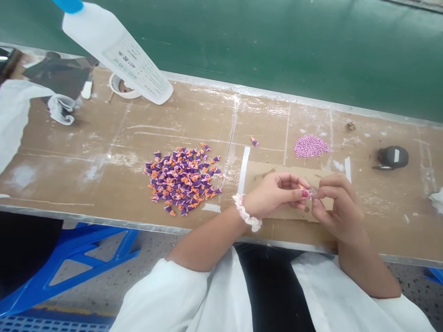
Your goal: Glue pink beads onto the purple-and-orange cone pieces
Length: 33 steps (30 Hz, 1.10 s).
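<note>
My left hand [277,196], with a pale scrunchie [246,214] on the wrist, pinches a small orange, pink and purple figurine [301,186] over a cardboard sheet [263,171]. Right beside it, my right hand [341,207] has thumb and forefinger pressed together near the figurine. Whatever sits between those fingertips is too small to make out. To the left lies a heap of similar figurines [183,180], purple with orange. A lone figurine [254,141] rests beyond the cardboard. Behind my right hand is a pile of tiny pink pieces [310,146].
A large white bottle [119,53] with a blue cap stands at the back left, beside a tape roll [122,87]. White tissue [15,113] lies at the left edge. A small black cap-shaped object [393,157] sits at right. A blue stool [90,258] is below the table.
</note>
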Tool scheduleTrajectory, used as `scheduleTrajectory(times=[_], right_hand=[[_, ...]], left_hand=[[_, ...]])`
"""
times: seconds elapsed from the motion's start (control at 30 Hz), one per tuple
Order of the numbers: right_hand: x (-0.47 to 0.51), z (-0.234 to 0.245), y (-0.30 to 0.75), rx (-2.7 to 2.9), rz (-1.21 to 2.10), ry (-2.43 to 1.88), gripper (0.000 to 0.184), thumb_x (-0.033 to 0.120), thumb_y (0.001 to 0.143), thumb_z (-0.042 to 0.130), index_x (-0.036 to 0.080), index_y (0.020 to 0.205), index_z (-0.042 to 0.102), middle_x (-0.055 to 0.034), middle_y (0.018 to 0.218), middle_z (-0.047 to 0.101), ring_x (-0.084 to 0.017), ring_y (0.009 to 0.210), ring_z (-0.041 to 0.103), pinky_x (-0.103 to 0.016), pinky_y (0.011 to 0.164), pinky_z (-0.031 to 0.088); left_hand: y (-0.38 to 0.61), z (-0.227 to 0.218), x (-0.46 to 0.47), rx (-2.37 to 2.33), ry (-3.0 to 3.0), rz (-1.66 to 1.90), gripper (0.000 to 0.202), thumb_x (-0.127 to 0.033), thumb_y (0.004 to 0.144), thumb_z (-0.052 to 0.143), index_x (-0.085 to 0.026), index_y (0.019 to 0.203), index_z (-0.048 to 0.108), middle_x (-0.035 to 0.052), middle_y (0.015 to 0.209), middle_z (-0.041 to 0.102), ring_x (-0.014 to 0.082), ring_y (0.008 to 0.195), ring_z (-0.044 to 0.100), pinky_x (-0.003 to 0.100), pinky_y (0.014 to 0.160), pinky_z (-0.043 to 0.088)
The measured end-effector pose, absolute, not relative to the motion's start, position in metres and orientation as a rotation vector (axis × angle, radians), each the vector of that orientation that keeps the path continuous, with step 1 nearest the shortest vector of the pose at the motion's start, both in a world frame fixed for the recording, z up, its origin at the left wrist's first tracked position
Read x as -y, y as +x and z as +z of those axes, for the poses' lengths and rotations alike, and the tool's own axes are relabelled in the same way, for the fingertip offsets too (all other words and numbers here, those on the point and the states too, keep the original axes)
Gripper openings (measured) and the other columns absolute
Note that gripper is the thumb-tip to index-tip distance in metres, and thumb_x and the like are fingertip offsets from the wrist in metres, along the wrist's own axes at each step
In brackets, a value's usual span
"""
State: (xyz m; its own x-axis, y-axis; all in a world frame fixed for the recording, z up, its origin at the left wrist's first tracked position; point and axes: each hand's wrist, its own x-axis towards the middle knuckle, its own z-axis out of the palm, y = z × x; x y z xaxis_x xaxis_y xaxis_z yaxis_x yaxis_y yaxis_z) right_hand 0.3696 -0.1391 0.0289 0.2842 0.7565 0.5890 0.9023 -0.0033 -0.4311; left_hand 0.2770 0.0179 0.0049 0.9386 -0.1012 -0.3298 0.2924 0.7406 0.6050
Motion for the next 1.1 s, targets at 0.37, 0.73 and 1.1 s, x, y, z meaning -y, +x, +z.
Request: scheduleTrajectory(times=[0.37, 0.73, 1.1], right_hand=[[0.142, 0.029, 0.368, 1.464, -0.127, -1.828, 0.026, -0.001, 0.079, 0.059, 0.022, 0.089, 0.053, -0.0021, 0.086, 0.054, -0.016, 0.073, 0.056, -0.031, 0.063, 0.046], [0.142, 0.033, 0.367, 1.473, -0.153, -1.776, 0.027, 0.0, 0.08, 0.062, 0.022, 0.092, 0.054, -0.003, 0.088, 0.057, -0.016, 0.076, 0.058, -0.031, 0.063, 0.049], [0.145, 0.026, 0.361, 1.356, -0.365, -1.735, 0.031, 0.005, 0.079, 0.069, 0.025, 0.099, 0.059, -0.003, 0.087, 0.06, -0.018, 0.075, 0.062, -0.034, 0.064, 0.053]], left_hand=[[0.278, 0.008, -0.02, -0.333, 0.75, -0.196, 0.045, -0.034, 0.053, 0.093, -0.009, 0.079, 0.067, -0.0002, 0.069, 0.069, 0.0103, 0.061, 0.07, 0.023, 0.061, 0.059], [0.277, 0.001, -0.014, -0.293, 0.644, -0.236, 0.046, -0.033, 0.057, 0.092, -0.009, 0.087, 0.067, -0.0005, 0.073, 0.07, 0.0082, 0.062, 0.068, 0.024, 0.065, 0.055], [0.274, 0.002, -0.018, -0.078, 0.814, -0.03, 0.032, -0.036, 0.072, 0.084, -0.016, 0.09, 0.066, 0.0003, 0.082, 0.07, 0.0082, 0.069, 0.068, 0.023, 0.066, 0.056]])
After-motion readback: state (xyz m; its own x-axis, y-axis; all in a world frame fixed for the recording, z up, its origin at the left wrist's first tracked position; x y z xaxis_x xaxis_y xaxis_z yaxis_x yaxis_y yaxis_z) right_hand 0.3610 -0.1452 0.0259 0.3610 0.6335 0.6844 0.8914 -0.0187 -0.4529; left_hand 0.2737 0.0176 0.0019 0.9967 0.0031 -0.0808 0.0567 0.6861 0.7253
